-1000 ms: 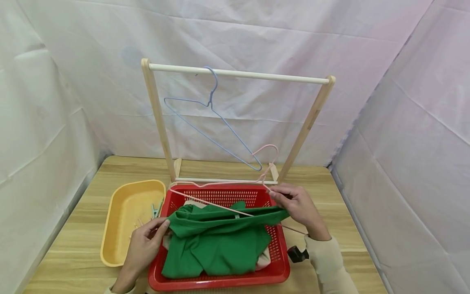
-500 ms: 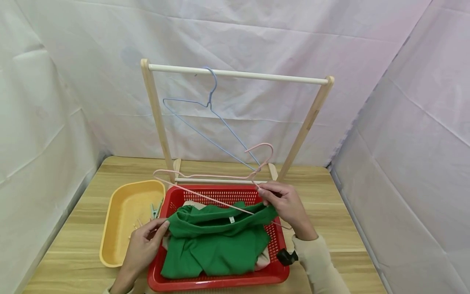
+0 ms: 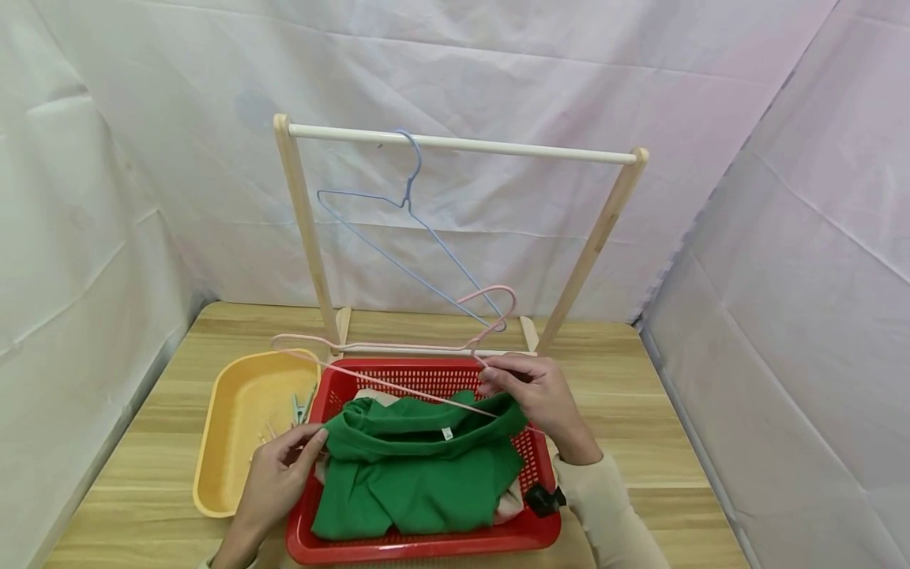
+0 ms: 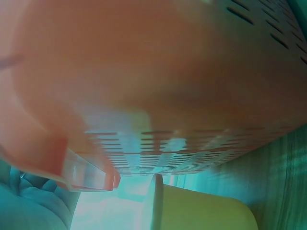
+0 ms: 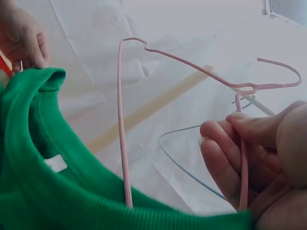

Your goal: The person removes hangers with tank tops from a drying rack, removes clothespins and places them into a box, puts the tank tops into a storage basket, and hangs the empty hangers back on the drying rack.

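Observation:
A green shirt (image 3: 419,494) lies folded in the red basket (image 3: 423,547), its ribbed neckline pulled wide. My left hand (image 3: 277,474) pinches the left side of that neckline between thumb and fingers. My right hand (image 3: 536,399) grips a pink wire hanger (image 5: 122,124) by one sloping arm, just below the hook. That arm's lower end passes into the neck opening, where the cloth hides it. The hanger's other end sticks out to the left above the basket. Inside the collar a white label (image 5: 56,163) shows. In the left wrist view the basket's side fills most of the picture.
Behind the basket stands a wooden rack with a white rail (image 3: 526,148), where a blue hanger (image 3: 435,235) hangs. A yellow tray (image 3: 220,442) with a green clothespin (image 3: 298,408) and small pale pieces stands left of the basket. Beige cloth (image 3: 509,504) lies under the shirt.
My right hand has moved left with the pink hanger, whose far end now reaches over the yellow tray's rim. The neckline's right side has come left and slackened; my left hand keeps its place.

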A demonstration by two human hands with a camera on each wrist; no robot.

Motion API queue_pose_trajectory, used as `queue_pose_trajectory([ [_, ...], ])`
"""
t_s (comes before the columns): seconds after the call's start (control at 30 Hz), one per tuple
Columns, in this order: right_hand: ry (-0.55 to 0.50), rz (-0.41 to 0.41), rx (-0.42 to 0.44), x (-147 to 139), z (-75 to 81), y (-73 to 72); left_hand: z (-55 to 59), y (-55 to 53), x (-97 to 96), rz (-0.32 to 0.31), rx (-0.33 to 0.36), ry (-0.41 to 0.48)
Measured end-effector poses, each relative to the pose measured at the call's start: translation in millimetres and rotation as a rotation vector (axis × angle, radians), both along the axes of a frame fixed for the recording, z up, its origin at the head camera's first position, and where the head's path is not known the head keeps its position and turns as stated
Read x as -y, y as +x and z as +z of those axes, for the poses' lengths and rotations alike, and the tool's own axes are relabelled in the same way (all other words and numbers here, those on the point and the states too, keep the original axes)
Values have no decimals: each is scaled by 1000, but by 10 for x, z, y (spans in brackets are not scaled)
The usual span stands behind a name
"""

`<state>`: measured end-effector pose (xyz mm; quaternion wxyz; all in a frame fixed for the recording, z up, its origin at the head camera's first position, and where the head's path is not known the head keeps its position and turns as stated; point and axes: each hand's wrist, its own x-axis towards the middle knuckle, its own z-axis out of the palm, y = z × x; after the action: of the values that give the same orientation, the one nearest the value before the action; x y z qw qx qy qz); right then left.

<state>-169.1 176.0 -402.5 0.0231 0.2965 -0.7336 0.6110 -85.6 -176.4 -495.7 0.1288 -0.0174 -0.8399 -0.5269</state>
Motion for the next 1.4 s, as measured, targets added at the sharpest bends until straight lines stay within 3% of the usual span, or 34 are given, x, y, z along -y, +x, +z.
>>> queue_pose_trajectory([
  [0.17, -33, 7, -12, 99, -5, -11, 5, 8, 1, -10, 4, 23],
  [0.6, -307, 84, 13, 271, 23, -16, 11, 20, 1, -23, -1, 30],
  [1.03, -497, 72, -40, 346, 114, -16, 5, 19, -7, -10, 19, 7],
  [1.4, -662, 126, -43, 350, 218, 4, -5, 17, -6, -18, 27, 11],
])
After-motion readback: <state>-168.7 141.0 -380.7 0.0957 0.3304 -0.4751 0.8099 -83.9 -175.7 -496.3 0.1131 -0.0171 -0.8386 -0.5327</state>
